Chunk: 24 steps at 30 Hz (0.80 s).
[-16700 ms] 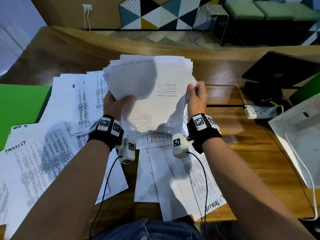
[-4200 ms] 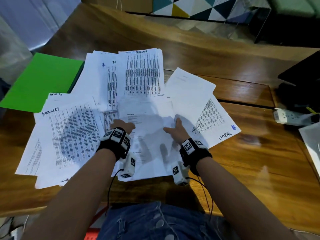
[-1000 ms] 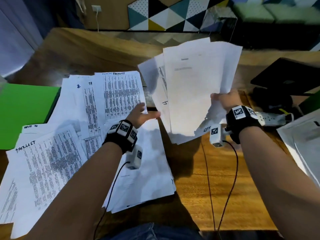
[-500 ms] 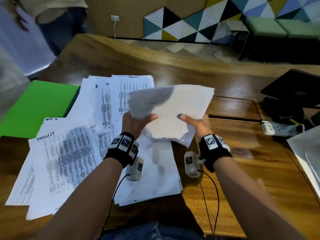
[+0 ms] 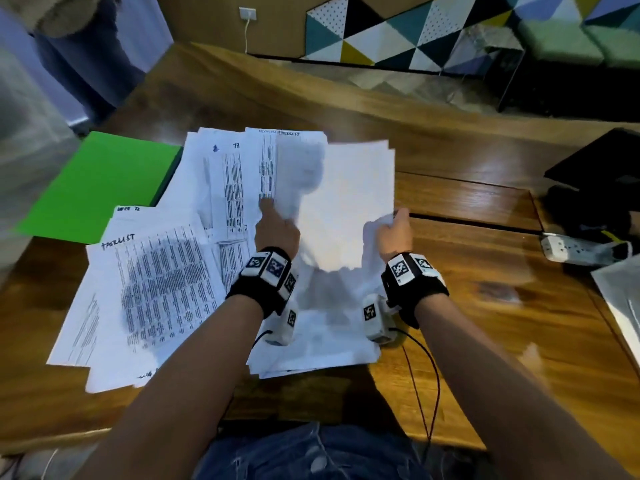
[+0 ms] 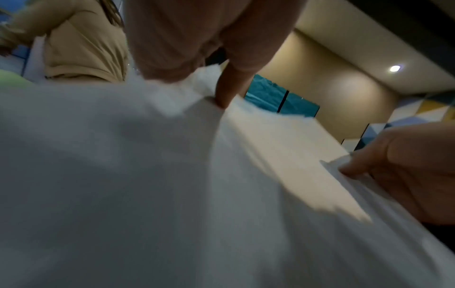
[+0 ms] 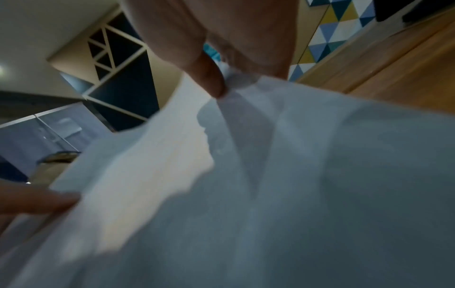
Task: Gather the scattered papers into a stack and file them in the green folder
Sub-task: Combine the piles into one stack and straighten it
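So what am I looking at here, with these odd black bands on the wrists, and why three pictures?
No machine here: a person works with bare hands. The bands carry small cameras, and another camera sits on the head. The big picture is the head view, looking down at a wooden table. The other two look along each hand from the wrist, so they are close and blurry. The left hand and right hand each grip a side of a bundle of white papers lifted above the table. More printed sheets lie spread out below, and the green folder waits closed at the far left. A white power strip lies at the right.
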Each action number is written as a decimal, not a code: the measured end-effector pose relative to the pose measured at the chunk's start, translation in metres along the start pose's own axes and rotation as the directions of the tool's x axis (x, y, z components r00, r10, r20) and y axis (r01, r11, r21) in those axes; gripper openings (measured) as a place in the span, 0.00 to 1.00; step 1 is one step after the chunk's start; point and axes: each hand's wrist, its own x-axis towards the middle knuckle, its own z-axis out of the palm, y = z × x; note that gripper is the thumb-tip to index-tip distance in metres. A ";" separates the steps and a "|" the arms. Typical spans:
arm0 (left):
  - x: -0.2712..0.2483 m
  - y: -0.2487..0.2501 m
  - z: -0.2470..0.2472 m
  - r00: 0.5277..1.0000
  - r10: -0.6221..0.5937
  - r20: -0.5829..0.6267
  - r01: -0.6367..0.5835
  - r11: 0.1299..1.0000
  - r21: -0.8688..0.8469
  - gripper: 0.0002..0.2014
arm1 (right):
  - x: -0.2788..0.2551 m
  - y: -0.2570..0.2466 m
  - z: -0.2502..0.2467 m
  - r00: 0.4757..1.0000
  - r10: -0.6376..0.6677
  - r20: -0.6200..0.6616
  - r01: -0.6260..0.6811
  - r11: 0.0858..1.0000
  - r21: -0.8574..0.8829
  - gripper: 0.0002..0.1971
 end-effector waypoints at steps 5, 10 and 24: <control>0.002 -0.061 -0.012 0.918 -0.304 0.255 0.193 0.903 0.384 0.25 | -0.027 0.027 0.042 0.954 0.218 0.207 -0.168 0.958 -0.235 0.21; 0.019 -0.089 -0.027 0.908 -0.337 0.249 0.175 0.845 0.506 0.17 | -0.036 0.040 0.054 0.936 0.298 0.186 -0.217 0.907 -0.360 0.19; 0.167 -0.069 -0.091 0.940 -0.323 0.110 0.269 0.900 0.343 0.29 | 0.060 -0.019 0.074 0.962 0.229 0.145 -0.130 0.859 -0.494 0.31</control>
